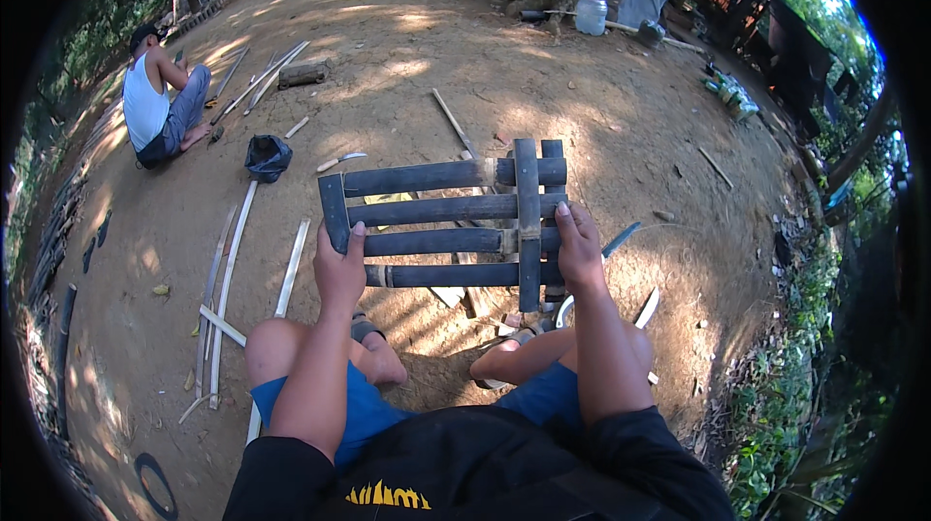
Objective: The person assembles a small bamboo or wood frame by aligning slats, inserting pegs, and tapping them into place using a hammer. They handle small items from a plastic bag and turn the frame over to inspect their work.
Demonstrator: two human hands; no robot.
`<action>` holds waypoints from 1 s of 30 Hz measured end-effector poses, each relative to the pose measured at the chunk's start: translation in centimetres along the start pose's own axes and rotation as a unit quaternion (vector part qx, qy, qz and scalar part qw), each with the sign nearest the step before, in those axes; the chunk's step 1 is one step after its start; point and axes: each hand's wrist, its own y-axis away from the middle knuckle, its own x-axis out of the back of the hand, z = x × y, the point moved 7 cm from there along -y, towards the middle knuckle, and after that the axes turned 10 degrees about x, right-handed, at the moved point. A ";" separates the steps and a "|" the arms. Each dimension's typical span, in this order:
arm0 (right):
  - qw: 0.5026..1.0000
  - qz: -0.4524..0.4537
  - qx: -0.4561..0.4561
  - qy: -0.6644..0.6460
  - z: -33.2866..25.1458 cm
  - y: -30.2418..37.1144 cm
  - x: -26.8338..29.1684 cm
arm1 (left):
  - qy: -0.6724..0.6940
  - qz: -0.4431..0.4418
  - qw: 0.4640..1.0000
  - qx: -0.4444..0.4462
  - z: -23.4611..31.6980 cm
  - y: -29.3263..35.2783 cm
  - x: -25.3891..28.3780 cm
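Observation:
Both my hands hold up a dark bamboo frame (441, 209) over my knees. Several long black slats run left to right in it, with crosspieces near both ends. My left hand (339, 274) grips its lower left, the thumb lying on the left crosspiece. At the right end, my right hand (579, 248) is closed round the slat ends, just beyond the right crosspiece (528, 230). The fingers behind the frame are partly hidden. On the ground past the frame's upper left lies a knife (341, 161) with a curved blade and light handle.
Long pale bamboo strips (231, 279) lie left of my legs. A black plastic bag (268, 158) stands beyond them. Another blade (647, 308) lies by my right knee. At the far left a person (165, 99) in a white top sits on the ground. A clear plastic jug (591, 15) stands by a tree.

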 end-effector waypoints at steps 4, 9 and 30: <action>1.000 0.025 0.005 0.016 0.0 0.4 0.1 | 0.014 -0.018 1.000 -0.014 -0.3 -0.2 -0.1; 0.999 0.042 0.011 -0.003 -0.1 0.0 0.5 | -0.014 -0.040 0.999 -0.011 0.2 0.4 0.1; 0.993 0.016 0.063 -0.099 0.6 -0.6 -2.2 | 0.181 -0.022 0.980 0.084 -1.2 -5.8 3.0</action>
